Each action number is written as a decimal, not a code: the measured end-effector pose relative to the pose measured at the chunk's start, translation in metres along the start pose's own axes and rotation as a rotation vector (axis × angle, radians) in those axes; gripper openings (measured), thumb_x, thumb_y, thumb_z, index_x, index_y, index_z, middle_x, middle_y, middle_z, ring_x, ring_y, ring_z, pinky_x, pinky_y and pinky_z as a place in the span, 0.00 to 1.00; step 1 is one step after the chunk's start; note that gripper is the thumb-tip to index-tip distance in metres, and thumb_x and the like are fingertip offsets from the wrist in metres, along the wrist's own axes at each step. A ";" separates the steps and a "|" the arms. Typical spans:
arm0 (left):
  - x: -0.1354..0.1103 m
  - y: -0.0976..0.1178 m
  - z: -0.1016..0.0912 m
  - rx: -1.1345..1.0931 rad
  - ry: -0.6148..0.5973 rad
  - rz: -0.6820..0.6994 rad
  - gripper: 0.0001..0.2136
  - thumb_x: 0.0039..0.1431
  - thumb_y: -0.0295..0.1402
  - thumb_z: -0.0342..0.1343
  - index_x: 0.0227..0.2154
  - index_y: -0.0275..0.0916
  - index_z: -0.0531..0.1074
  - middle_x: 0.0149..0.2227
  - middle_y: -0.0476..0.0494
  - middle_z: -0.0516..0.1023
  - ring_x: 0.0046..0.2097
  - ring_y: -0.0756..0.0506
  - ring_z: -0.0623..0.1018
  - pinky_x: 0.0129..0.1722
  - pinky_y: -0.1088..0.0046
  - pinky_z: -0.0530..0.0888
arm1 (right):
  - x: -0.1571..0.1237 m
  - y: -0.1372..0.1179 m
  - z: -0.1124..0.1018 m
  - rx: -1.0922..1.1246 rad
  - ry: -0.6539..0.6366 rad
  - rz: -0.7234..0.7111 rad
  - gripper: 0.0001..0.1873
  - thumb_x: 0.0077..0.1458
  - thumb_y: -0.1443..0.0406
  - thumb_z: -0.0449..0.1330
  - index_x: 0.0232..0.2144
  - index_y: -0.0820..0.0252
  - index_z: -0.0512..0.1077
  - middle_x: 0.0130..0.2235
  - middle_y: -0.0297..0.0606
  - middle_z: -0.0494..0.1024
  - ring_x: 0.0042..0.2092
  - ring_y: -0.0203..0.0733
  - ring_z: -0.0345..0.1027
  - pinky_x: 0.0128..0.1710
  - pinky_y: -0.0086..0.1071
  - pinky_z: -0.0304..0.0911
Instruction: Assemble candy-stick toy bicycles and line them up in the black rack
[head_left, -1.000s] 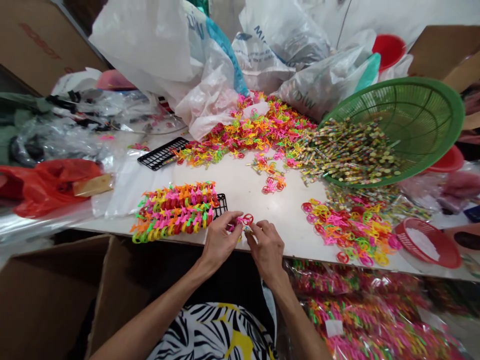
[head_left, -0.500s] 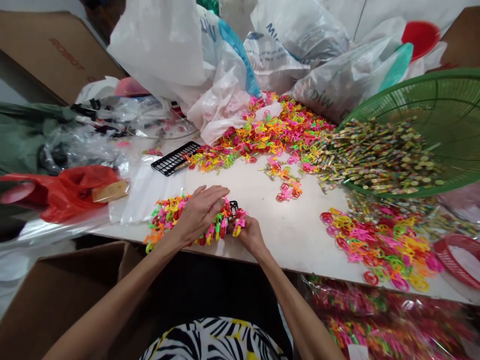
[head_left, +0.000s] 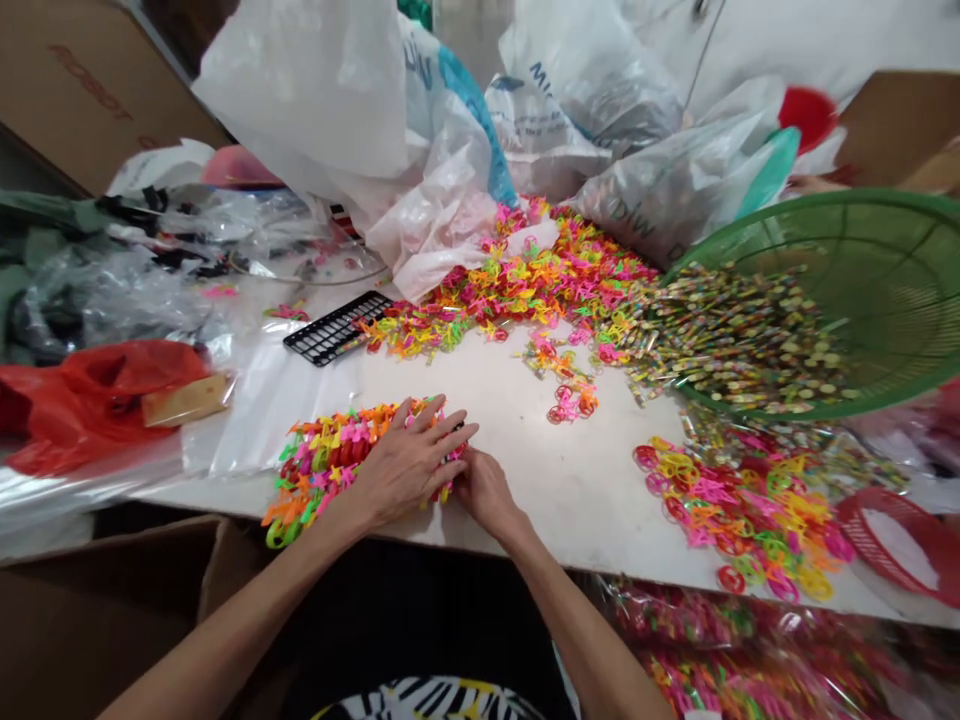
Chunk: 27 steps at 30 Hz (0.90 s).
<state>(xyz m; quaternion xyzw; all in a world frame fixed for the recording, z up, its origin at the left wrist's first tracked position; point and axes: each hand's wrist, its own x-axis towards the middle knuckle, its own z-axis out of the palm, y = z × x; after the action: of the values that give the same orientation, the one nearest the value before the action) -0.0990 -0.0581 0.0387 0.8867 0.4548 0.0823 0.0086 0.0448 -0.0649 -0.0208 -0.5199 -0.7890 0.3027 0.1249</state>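
— What's changed in the head view?
— The left hand has spread its fingers over the rows of plastic toys, left of lower centre
— And the right hand?
— Curled at their right end, grip hidden; its pink piece has vanished from sight, perhaps added there

The head camera looks down the table.
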 end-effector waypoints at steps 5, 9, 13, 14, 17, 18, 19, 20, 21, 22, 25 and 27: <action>0.000 -0.003 0.002 -0.040 0.089 0.028 0.13 0.61 0.35 0.45 0.45 0.51 0.70 0.55 0.49 0.68 0.61 0.38 0.57 0.56 0.48 0.54 | 0.014 0.046 -0.047 0.031 0.039 0.031 0.12 0.49 0.68 0.57 0.39 0.60 0.72 0.33 0.33 0.75 0.31 0.32 0.68 0.31 0.23 0.59; -0.002 -0.001 0.003 -0.034 0.094 0.002 0.12 0.61 0.35 0.46 0.43 0.51 0.71 0.54 0.53 0.69 0.61 0.39 0.57 0.57 0.50 0.53 | 0.065 0.082 -0.098 -0.340 0.262 0.309 0.14 0.56 0.68 0.49 0.42 0.65 0.70 0.41 0.44 0.73 0.43 0.42 0.68 0.40 0.30 0.60; -0.001 -0.008 0.004 0.041 0.107 0.008 0.15 0.61 0.36 0.44 0.49 0.53 0.66 0.58 0.53 0.64 0.61 0.39 0.57 0.57 0.51 0.51 | 0.120 0.089 -0.115 -0.448 0.269 0.305 0.16 0.55 0.72 0.46 0.45 0.65 0.68 0.48 0.50 0.68 0.44 0.46 0.67 0.40 0.35 0.59; 0.001 -0.012 0.004 0.069 0.132 -0.004 0.16 0.61 0.37 0.44 0.52 0.52 0.64 0.58 0.51 0.62 0.61 0.39 0.58 0.57 0.51 0.51 | 0.130 0.087 -0.114 -0.469 0.257 0.291 0.17 0.55 0.73 0.46 0.45 0.64 0.67 0.49 0.50 0.67 0.43 0.45 0.68 0.40 0.35 0.59; 0.004 -0.024 0.004 0.148 0.202 -0.103 0.20 0.60 0.40 0.45 0.55 0.48 0.60 0.60 0.44 0.59 0.61 0.35 0.57 0.56 0.46 0.51 | 0.138 0.079 -0.106 -0.527 0.212 0.233 0.19 0.54 0.77 0.44 0.44 0.64 0.68 0.52 0.51 0.64 0.42 0.43 0.67 0.41 0.36 0.58; 0.005 -0.027 0.004 0.161 0.198 -0.133 0.20 0.60 0.41 0.45 0.55 0.48 0.61 0.60 0.44 0.59 0.61 0.35 0.57 0.55 0.46 0.52 | 0.135 0.077 -0.102 -0.541 0.192 0.207 0.18 0.54 0.77 0.44 0.41 0.64 0.69 0.51 0.50 0.65 0.43 0.43 0.67 0.41 0.36 0.58; 0.005 -0.029 0.006 0.164 0.179 -0.147 0.20 0.60 0.42 0.45 0.55 0.48 0.61 0.60 0.43 0.59 0.60 0.35 0.58 0.54 0.46 0.54 | 0.127 0.076 -0.098 -0.551 0.165 0.176 0.18 0.54 0.77 0.45 0.39 0.63 0.70 0.51 0.49 0.66 0.44 0.43 0.66 0.41 0.35 0.59; 0.004 -0.030 0.008 0.159 0.156 -0.148 0.21 0.60 0.43 0.44 0.55 0.48 0.60 0.60 0.43 0.60 0.60 0.35 0.59 0.53 0.47 0.56 | 0.117 0.076 -0.093 -0.560 0.137 0.133 0.16 0.54 0.77 0.46 0.38 0.62 0.71 0.50 0.47 0.67 0.44 0.43 0.65 0.41 0.34 0.59; 0.004 -0.031 0.010 0.147 0.131 -0.143 0.21 0.60 0.43 0.44 0.56 0.48 0.59 0.59 0.43 0.60 0.59 0.35 0.60 0.53 0.49 0.58 | 0.104 0.077 -0.089 -0.569 0.112 0.077 0.15 0.55 0.76 0.47 0.36 0.61 0.71 0.49 0.45 0.69 0.45 0.42 0.65 0.41 0.33 0.59; 0.003 -0.031 0.012 0.134 0.112 -0.137 0.22 0.60 0.44 0.44 0.57 0.49 0.58 0.59 0.43 0.60 0.59 0.36 0.61 0.52 0.50 0.60 | 0.090 0.078 -0.084 -0.575 0.094 0.014 0.14 0.55 0.75 0.48 0.36 0.60 0.72 0.49 0.43 0.70 0.46 0.42 0.64 0.42 0.32 0.59; 0.001 -0.029 0.017 0.097 0.096 -0.143 0.23 0.60 0.45 0.43 0.57 0.49 0.57 0.60 0.43 0.60 0.59 0.36 0.60 0.52 0.49 0.60 | 0.053 0.086 -0.075 -0.563 0.168 -0.112 0.15 0.56 0.74 0.49 0.41 0.58 0.71 0.50 0.41 0.70 0.49 0.41 0.63 0.45 0.32 0.57; 0.001 -0.028 0.017 0.076 0.090 -0.148 0.22 0.60 0.44 0.43 0.57 0.48 0.57 0.59 0.42 0.60 0.59 0.36 0.61 0.53 0.49 0.59 | 0.042 0.088 -0.075 -0.500 0.261 -0.010 0.15 0.57 0.72 0.49 0.44 0.57 0.69 0.47 0.41 0.72 0.46 0.40 0.65 0.43 0.31 0.58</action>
<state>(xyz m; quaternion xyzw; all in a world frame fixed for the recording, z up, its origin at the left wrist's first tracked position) -0.1183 -0.0399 0.0193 0.8458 0.5217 0.1040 -0.0397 0.1304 0.0233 -0.0198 -0.5654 -0.8189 0.0285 0.0946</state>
